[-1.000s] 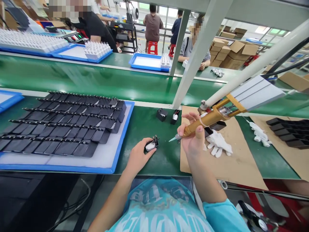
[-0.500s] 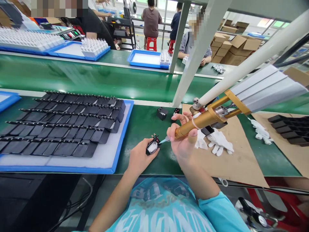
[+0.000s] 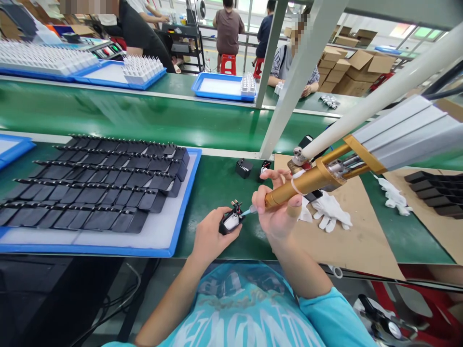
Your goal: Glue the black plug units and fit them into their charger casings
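Note:
My left hand (image 3: 213, 234) grips a small black plastic housing (image 3: 224, 228) with a white inside and metal prongs at its upper end. In my right hand (image 3: 278, 212) lies a gold-coloured dispensing gun (image 3: 313, 183), its barrel between my thumb and fingers. The gun's thin pale-blue nozzle (image 3: 249, 211) points left, its tip at the housing's upper right edge; whether it touches cannot be made out. Beyond my hands, two more black housings (image 3: 244, 167) stand on the green bench.
Rows of black housings (image 3: 97, 185) fill a blue-rimmed tray (image 3: 170, 246) on the left. White gloves (image 3: 330, 212) lie on cardboard (image 3: 354, 246) at right. A slanted white post (image 3: 285, 86) and a pale pole (image 3: 376, 91) rise beyond the gun. Co-workers sit across the line.
The view has shifted slightly. My left hand has tilted the housing a little, and the nozzle tip sits a bit further along its upper edge. Both grips are unchanged.

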### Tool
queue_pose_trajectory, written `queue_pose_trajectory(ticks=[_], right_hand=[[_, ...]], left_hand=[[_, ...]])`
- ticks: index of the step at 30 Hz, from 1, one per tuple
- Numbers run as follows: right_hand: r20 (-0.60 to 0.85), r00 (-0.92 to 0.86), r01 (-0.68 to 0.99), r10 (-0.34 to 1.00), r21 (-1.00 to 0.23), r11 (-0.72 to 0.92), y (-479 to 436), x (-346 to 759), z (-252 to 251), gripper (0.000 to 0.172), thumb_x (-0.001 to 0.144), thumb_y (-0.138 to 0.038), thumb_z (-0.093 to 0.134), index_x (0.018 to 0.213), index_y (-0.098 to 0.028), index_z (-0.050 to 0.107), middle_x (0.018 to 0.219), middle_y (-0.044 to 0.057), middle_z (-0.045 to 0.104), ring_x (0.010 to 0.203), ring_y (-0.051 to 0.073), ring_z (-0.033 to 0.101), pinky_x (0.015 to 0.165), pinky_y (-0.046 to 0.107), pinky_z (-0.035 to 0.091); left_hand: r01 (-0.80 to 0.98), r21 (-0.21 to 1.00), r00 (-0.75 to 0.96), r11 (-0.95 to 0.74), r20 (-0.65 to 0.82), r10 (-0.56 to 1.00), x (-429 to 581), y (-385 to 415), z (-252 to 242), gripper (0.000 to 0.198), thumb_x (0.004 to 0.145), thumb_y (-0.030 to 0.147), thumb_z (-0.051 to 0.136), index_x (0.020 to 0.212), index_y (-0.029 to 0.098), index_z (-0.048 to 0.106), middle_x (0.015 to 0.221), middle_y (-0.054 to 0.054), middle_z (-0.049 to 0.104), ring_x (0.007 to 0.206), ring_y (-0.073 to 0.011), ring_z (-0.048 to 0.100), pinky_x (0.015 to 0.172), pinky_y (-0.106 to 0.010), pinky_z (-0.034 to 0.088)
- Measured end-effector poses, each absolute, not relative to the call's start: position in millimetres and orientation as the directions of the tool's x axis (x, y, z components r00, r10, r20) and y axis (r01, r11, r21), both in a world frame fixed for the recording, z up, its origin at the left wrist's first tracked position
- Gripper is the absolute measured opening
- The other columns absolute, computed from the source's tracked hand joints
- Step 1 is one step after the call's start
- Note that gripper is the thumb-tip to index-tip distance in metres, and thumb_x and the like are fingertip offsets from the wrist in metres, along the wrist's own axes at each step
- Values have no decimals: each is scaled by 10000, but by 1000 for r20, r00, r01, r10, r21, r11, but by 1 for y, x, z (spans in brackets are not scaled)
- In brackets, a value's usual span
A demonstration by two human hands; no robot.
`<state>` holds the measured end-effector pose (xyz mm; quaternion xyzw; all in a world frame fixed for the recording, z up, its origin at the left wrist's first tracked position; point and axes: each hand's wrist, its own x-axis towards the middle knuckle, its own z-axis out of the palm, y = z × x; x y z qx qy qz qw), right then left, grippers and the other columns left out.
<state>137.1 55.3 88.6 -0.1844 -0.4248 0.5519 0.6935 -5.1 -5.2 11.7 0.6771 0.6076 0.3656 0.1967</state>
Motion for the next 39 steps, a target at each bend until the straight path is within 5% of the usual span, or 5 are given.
queue_pose_trajectory(ticks=[9, 23, 32, 36, 39], right_hand=[[370, 34, -593, 928, -740, 317, 50, 131, 91, 464, 784, -669, 537, 1085, -325, 459, 1001, -9, 564, 364, 44, 419, 357, 269, 336], [395, -11, -616, 918, -726, 305, 46, 122, 93, 429, 784, -690, 522, 1000, -322, 477, 1020, -8, 554, 368, 40, 412, 363, 266, 332], [443, 131, -586, 887, -687, 430, 56, 139, 79, 467, 775, -673, 541, 1092, -334, 596, 1153, 21, 602, 470, 73, 509, 429, 269, 378], [435, 315, -437, 844, -723, 535, 72, 174, 66, 542, 682, -622, 689, 1159, -382, 591, 1106, -10, 640, 573, 123, 612, 532, 317, 478], [385, 420, -345, 822, -770, 537, 89, 202, 60, 544, 515, -571, 811, 1010, -387, 678, 1024, -22, 663, 619, 140, 623, 579, 362, 512]], left_hand=[[629, 773, -65, -84, 160, 985, 1, -2, 8, 299, 777, 353, 686, 1025, 236, 564, 920, -19, 724, 804, -201, 695, 683, -284, 501], [513, 821, -93, -250, 342, 935, 17, 2, 11, 305, 758, 354, 710, 1008, 236, 582, 976, -53, 725, 855, -210, 697, 739, -303, 525], [689, 725, -68, 8, 54, 996, -4, 10, -1, 285, 795, 334, 681, 1040, 215, 598, 1000, -61, 686, 953, -256, 647, 839, -389, 505], [510, 860, -96, 30, 23, 995, -39, 3, 9, 633, 751, 402, 743, 1316, 252, 501, 1378, -100, 548, 1259, -279, 530, 1063, -442, 427], [244, 968, -303, -57, 132, 944, -91, -4, 25, 547, 807, 493, 673, 1281, 264, 525, 1352, -99, 573, 1250, -261, 547, 1098, -459, 403]])
